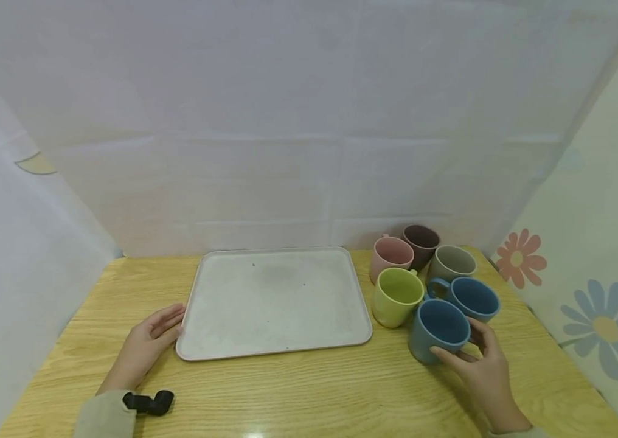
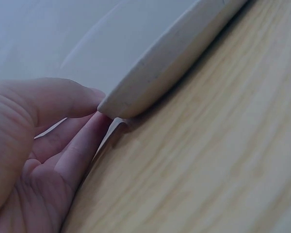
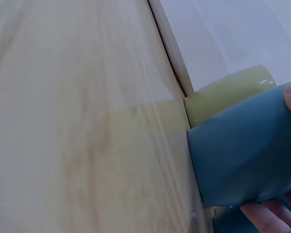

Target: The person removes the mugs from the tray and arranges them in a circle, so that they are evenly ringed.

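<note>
At the tray's left edge rests my left hand (image 1: 147,344), its fingers fairly straight. In the left wrist view its thumb and fingertips touch the rim of the pale tray (image 2: 150,77). My right hand (image 1: 486,365) grips the front blue mug (image 1: 424,340) from its near right side. Its thumb lies against the outer wall near the rim, and the other fingers curl round the right side. This mug stands upright. A yellow-green mug (image 1: 388,307) stands just behind it to the left, and a second blue mug (image 1: 475,298) behind it to the right.
A pink mug (image 1: 382,264), a dark brown mug (image 1: 423,243) and a grey mug (image 1: 440,267) stand at the back right of the wooden table (image 1: 298,389). White cloth (image 1: 265,182) hangs behind the table. A flowered cloth (image 1: 588,274) hangs on the right.
</note>
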{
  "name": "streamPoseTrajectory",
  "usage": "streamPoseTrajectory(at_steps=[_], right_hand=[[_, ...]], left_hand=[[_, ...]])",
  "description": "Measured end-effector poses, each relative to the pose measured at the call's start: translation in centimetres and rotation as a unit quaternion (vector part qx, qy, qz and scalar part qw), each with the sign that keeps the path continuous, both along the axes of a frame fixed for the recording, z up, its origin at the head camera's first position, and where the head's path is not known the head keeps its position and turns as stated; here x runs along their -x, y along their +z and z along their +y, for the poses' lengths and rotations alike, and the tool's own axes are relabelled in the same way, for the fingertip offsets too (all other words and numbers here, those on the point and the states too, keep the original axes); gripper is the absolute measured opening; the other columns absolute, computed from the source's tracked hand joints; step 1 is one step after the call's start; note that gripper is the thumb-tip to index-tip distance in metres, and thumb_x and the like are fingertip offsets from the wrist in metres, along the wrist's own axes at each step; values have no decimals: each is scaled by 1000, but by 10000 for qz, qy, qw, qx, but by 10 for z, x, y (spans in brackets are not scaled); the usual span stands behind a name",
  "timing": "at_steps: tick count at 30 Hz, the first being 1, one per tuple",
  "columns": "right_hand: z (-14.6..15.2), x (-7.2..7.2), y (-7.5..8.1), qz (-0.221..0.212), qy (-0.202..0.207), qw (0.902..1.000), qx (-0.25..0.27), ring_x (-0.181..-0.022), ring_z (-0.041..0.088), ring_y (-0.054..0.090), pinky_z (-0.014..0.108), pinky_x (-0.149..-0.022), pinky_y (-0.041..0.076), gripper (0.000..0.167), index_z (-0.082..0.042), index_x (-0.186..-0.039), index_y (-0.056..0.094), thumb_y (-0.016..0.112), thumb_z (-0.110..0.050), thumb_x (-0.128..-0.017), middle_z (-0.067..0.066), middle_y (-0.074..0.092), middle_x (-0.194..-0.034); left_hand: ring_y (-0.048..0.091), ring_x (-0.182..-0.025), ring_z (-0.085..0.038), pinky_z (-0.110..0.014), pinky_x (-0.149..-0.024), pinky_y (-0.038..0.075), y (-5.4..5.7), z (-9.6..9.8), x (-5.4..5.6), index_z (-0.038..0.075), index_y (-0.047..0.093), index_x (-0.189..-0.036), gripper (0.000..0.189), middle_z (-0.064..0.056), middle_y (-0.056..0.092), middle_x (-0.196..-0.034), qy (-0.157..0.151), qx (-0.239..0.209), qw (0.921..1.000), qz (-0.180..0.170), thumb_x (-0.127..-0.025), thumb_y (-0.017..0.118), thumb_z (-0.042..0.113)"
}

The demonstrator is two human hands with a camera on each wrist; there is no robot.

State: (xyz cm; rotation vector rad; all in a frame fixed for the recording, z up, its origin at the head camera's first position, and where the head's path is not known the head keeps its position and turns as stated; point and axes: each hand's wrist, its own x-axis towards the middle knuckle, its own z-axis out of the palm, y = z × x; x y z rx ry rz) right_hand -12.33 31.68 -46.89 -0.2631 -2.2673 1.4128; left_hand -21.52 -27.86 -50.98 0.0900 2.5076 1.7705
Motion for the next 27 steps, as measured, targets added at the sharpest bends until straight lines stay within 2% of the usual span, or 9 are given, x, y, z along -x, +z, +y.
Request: streamPoseTrajectory(at_steps=[6, 10, 13, 17, 19, 22, 25, 27], right_hand=[[-5, 0, 3, -155, 132, 9998, 25, -108, 4, 51, 13, -75, 56, 83, -3, -142, 45, 91, -2, -74, 0, 49, -127], [-5, 1, 4, -245, 250, 9992, -207, -108, 3, 47, 10, -77, 54, 85, -3, -145, 41, 90, -5, -76, 4, 45, -133], [-5, 3, 7, -90, 366, 9973, -627, -109, 2, 44, 6, -80, 49, 90, -1, -149, 39, 91, -6, -75, 12, 44, -137], [-7, 5, 15, 558, 350, 9910, -1165, -112, 0, 41, 1, -88, 41, 88, 4, -149, 40, 89, -1, -76, 19, 46, -134], [-8, 6, 20, 1093, 334, 9838, -1383, -115, 0, 42, 2, -93, 39, 78, 7, -144, 46, 85, 3, -77, 21, 48, -130], [-14, 11, 28, 2007, 398, 9626, -1777, -119, 4, 43, 8, -100, 36, 58, 9, -133, 57, 78, 5, -79, 25, 52, -127], [-29, 19, 37, 2780, 630, 9367, -2034, -121, 13, 47, 16, -102, 35, 41, 8, -122, 66, 74, -3, -84, 27, 57, -124], [-44, 28, 42, 3089, 930, 9233, -2085, -120, 22, 51, 18, -104, 35, 35, 7, -119, 68, 71, -11, -88, 28, 58, -122]], left_hand=[[48, -117, 17, -5, -93, 42, 0, 0, -2, 3, 36, -157, 68, -20, 40, -157, 8, -44, 10000, 2, -102, 64, 32], [48, -116, 17, -4, -93, 42, -1, 0, -1, 3, 36, -157, 69, -20, 41, -156, 34, -27, 10000, -1, -102, 64, 33], [48, -116, 17, -4, -93, 42, -2, 0, 0, 3, 36, -156, 68, -20, 41, -156, 54, -20, 10000, 36, -102, 64, 33], [50, -116, 16, -6, -93, 45, -1, 0, 0, 2, 36, -156, 66, -21, 41, -156, 76, -84, 9999, 17, -103, 62, 31], [51, -116, 14, -8, -93, 46, 0, 1, 0, 1, 36, -156, 64, -21, 42, -155, 99, -137, 9999, 9, -104, 60, 30], [53, -113, 13, -9, -91, 48, 4, 4, 0, -1, 39, -154, 59, -24, 46, -152, 146, -43, 9997, 194, -106, 57, 29], [53, -111, 11, -7, -90, 46, 13, 11, -1, 0, 45, -150, 52, -24, 53, -144, 261, 412, 9963, 704, -107, 55, 27], [56, -113, 3, -6, -89, 44, 24, 17, -1, 1, 49, -147, 46, -21, 58, -140, 345, 872, 9895, 1102, -108, 54, 25]])
